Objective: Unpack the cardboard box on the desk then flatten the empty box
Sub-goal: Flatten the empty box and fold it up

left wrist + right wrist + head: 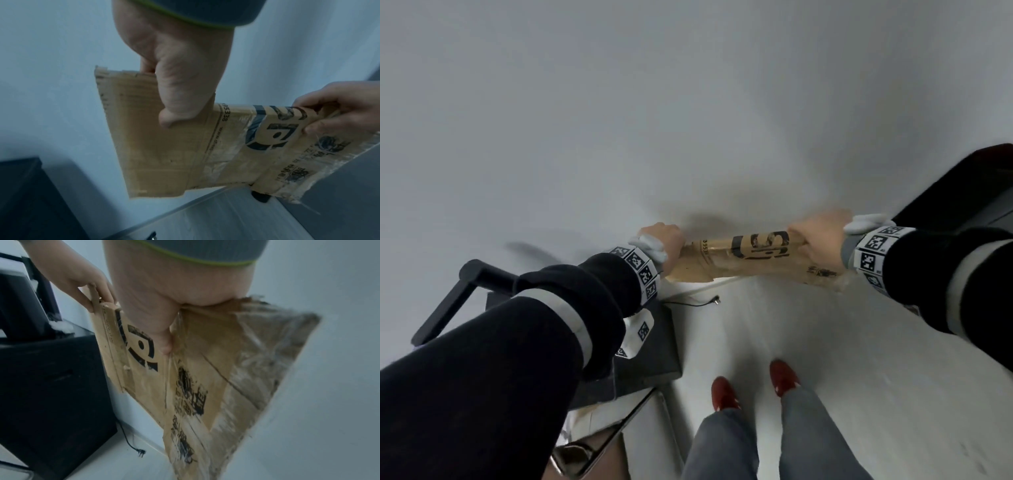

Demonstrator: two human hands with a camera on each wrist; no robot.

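Note:
The brown cardboard box (753, 255) is pressed flat, with black print and clear tape on it. I hold it upright in the air in front of a white wall, above the floor. My left hand (669, 245) grips its left end. In the left wrist view the left hand (180, 97) has its thumb across the box (174, 154), fingers behind. My right hand (816, 236) grips the right end. In the right wrist view the right hand (162, 321) pinches the top of the box (191, 394) beside the taped flap.
A black cabinet (650, 342) stands on the floor at the left, with a black cable plug (717, 300) beside it. A dark object (962, 192) is at the right. My red shoes (726, 394) stand on the pale floor below the box.

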